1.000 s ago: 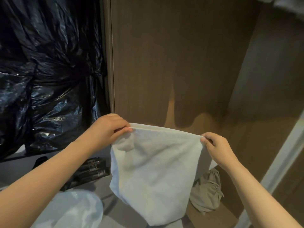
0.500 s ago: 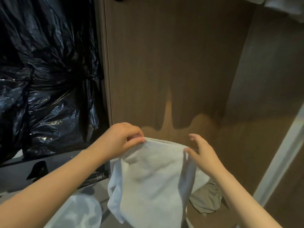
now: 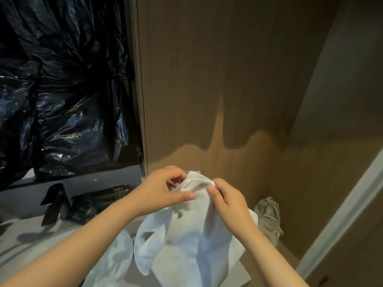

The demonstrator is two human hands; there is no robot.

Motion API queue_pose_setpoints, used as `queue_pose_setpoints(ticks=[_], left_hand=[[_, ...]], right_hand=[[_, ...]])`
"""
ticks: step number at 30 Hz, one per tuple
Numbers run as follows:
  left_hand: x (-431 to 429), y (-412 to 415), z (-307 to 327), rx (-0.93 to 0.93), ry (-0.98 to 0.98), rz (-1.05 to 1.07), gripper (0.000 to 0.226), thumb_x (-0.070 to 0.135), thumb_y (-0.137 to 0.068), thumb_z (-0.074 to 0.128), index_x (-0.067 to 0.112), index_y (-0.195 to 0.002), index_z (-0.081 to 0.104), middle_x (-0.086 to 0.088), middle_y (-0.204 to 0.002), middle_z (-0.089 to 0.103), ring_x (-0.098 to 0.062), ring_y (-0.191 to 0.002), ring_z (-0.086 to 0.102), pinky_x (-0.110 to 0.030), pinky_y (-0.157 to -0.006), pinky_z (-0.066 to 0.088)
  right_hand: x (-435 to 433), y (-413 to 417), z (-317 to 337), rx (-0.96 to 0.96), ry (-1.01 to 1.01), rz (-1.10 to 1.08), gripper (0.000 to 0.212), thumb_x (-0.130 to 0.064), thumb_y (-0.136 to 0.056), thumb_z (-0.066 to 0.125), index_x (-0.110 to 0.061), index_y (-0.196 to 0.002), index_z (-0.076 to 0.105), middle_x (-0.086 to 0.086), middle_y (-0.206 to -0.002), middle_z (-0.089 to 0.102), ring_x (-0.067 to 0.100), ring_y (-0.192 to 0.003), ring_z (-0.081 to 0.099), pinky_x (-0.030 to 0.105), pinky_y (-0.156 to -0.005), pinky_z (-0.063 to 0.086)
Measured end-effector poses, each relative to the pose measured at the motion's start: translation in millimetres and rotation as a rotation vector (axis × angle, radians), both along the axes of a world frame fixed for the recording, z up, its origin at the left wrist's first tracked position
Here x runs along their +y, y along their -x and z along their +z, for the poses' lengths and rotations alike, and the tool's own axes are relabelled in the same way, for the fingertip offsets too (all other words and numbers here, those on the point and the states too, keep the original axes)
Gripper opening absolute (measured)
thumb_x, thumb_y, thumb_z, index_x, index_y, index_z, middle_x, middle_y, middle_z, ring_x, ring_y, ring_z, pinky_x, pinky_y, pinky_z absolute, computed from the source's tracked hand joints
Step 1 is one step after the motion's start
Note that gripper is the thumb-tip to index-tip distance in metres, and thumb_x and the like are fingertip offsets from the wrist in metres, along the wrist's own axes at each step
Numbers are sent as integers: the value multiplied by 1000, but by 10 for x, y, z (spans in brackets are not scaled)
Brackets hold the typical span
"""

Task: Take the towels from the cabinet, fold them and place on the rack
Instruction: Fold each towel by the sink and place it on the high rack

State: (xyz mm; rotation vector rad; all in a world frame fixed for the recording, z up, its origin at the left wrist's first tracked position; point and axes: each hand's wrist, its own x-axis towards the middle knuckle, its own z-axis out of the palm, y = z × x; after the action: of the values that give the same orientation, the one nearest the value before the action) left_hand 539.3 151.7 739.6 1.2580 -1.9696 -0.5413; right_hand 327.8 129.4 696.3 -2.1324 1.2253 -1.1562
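Low in the centre of the frame, the left hand (image 3: 163,189) and right hand (image 3: 226,200) pinch the top corners of a white towel (image 3: 186,235) together. It hangs limp: soft, light, floppy, best held by corners and hem.

Towel (image 3: 192,220) — lower end cut off by bottom edge.
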Motion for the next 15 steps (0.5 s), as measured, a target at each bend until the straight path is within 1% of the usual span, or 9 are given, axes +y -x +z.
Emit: queue_pose_setpoints(ticks=[1, 3, 6, 8, 9, 10, 11, 13, 15], left_hand=[[33, -48, -88, 20, -35, 10, 16, 38, -76, 79, 28, -84, 69, 11, -83, 66, -6, -76, 62, -21, -69, 50], [88, -83, -230, 124, -66, 48, 8, 31, -81, 76, 28, -78, 70, 12, -74, 66, -1, -67, 59, -17, -63, 46], [109, -57, -351, 273, -27, 176, 13, 23, -83, 75, 21, -71, 70, 0, -65, 61, 0, -58, 50, -13, -56, 39], [127, -10, -368, 319, 0, 225, 15, 22, -83, 74, 19, -69, 70, 0, -62, 58, -1, -56, 47, -13, -54, 37], [138, 15, -370, 345, 8, 232, 15, 21, -83, 75, 20, -69, 69, 4, -60, 58, -1, -56, 47, -12, -53, 37], [147, 37, -369, 374, 12, 232, 15, 19, -82, 75, 22, -68, 70, 9, -59, 58, 0, -55, 47, -11, -53, 36], [157, 62, -364, 404, 10, 228, 16, 18, -82, 75, 23, -68, 70, 11, -58, 58, 0, -54, 47, -9, -53, 36], [160, 115, -357, 451, -4, 221, 12, 17, -81, 77, 21, -70, 71, 12, -58, 57, 0, -53, 45, -10, -54, 37], [156, 164, -352, 470, -14, 221, 10, 17, -80, 78, 17, -73, 70, 11, -59, 56, 0, -53, 44, -12, -53, 37]], right_hand=[[1, 14, -3, 6, -3, -10, 30, -28, -102, 47, -9, -79, 54, 1, -69, 52, 18, -68, 49, 37, -68, 43], [23, 16, 22, 25, -16, -5, 34, -30, -102, 46, -6, -78, 51, 4, -69, 51, 21, -68, 48, 40, -69, 43], [77, -33, 71, 64, -29, 24, 36, -35, -102, 45, -11, -76, 46, -1, -66, 46, 19, -65, 46, 41, -66, 42], [108, -63, 97, 91, 5, 41, 30, -41, -101, 45, -18, -83, 51, -6, -71, 53, 13, -68, 51, 37, -66, 45], [119, -81, 107, 73, 20, 50, 22, -43, -100, 46, -25, -92, 54, -9, -79, 59, 11, -74, 55, 31, -68, 48], [130, -101, 113, 32, 22, 57, 13, -44, -99, 48, -33, -104, 54, -15, -88, 62, 8, -81, 59, 24, -70, 49], [145, -122, 117, -13, 22, 61, 13, -42, -98, 50, -40, -111, 50, -21, -96, 62, 6, -88, 61, 17, -72, 49], [158, -155, 108, -76, 36, 76, 19, -34, -98, 54, -43, -112, 46, -24, -103, 61, 4, -94, 63, 15, -76, 50], [154, -176, 106, -56, 73, 82, 13, -28, -99, 54, -38, -106, 51, -19, -101, 62, 7, -95, 63, 18, -76, 51]])
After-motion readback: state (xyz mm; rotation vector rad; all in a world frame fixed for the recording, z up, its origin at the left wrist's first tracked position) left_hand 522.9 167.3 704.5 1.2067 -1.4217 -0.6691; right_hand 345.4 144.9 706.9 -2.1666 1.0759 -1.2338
